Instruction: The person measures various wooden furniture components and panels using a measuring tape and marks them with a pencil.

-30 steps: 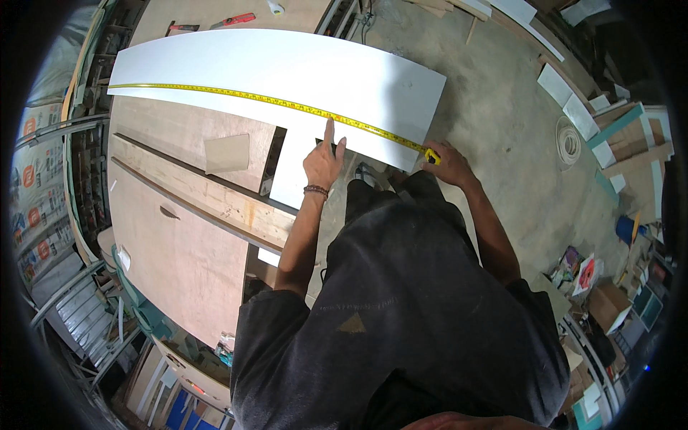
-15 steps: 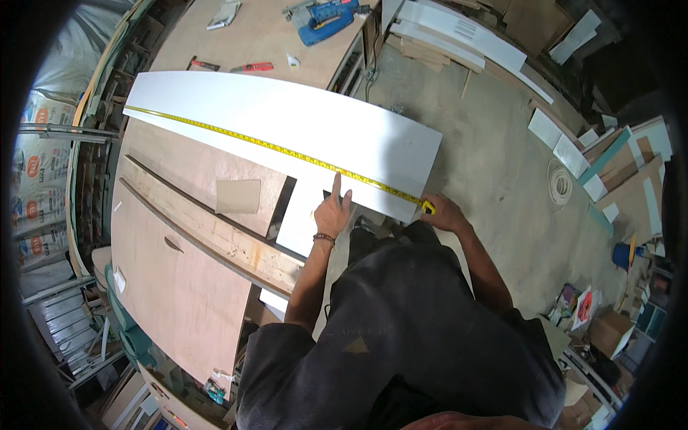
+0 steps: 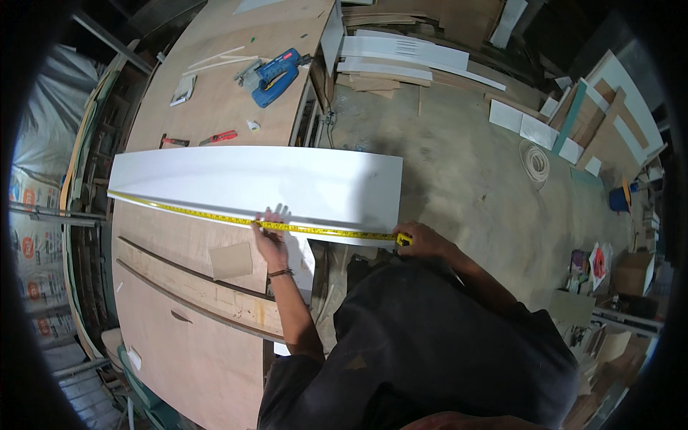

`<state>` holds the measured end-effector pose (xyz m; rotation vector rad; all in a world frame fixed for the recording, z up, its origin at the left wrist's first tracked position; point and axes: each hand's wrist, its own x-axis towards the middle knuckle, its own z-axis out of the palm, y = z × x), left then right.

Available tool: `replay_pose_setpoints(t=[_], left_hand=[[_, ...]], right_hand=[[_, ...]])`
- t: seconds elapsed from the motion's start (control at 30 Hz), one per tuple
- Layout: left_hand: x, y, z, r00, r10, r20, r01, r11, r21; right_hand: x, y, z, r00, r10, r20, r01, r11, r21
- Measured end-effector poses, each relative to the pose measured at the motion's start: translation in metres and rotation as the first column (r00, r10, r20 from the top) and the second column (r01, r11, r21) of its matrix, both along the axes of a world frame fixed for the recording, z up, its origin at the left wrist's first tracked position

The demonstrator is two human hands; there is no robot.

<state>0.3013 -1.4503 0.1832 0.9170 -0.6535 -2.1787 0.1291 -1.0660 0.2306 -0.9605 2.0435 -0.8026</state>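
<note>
A long white board [image 3: 287, 172] lies across the wooden workbench, its right end jutting past the bench over the floor. A yellow tape measure [image 3: 344, 233] is drawn out along the board's near edge from its left end. My right hand [image 3: 426, 241] is closed on the tape's case just beyond the board's right end. My left hand [image 3: 271, 245] is at the near edge, with the blade crossing over its outstretched fingers. Fingertips show past the blade, casting shadows on the board; whether the thumb presses the tape is hard to see.
On the bench [image 3: 208, 373] lie a blue power tool [image 3: 276, 77], a red-handled tool [image 3: 218, 137], a small brown panel [image 3: 231, 261] and a long narrow wooden frame [image 3: 201, 294]. Stacked white boards [image 3: 408, 51] and a coiled cable [image 3: 534, 162] rest on the floor.
My left hand has gone from pointing at the tape to reaching beneath it, farther left. The blade has shifted toward the board's near edge. My right hand still holds the case. The view has shifted.
</note>
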Motion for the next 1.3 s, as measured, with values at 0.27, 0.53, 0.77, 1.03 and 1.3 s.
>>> replay_pose_setpoints(t=[0.27,0.53,0.77,1.03,1.3], left_hand=[[-0.023,-0.030,0.043,0.976,0.215,0.046,-0.205,0.965,-0.162],[0.003,-0.044,-0.025,0.989,0.023,-0.149,-0.027,0.999,-0.021],[-0.008,-0.014,0.004,0.975,0.131,0.179,-0.109,0.986,-0.128],[-0.011,-0.007,-0.023,0.974,0.042,0.221,-0.035,0.999,-0.033],[-0.011,-0.008,-0.044,0.987,0.042,0.153,-0.038,0.999,-0.028]], right_hand=[[0.020,-0.012,-0.005,0.996,-0.055,0.069,0.063,0.992,-0.108],[0.026,-0.019,-0.004,1.000,0.026,0.003,-0.026,0.990,-0.140],[0.029,-0.020,-0.017,0.999,-0.036,0.022,0.036,0.999,-0.025],[0.018,-0.014,-0.032,0.998,0.019,-0.066,-0.017,1.000,0.024],[0.022,-0.005,-0.039,0.999,0.006,-0.042,-0.007,1.000,-0.006]])
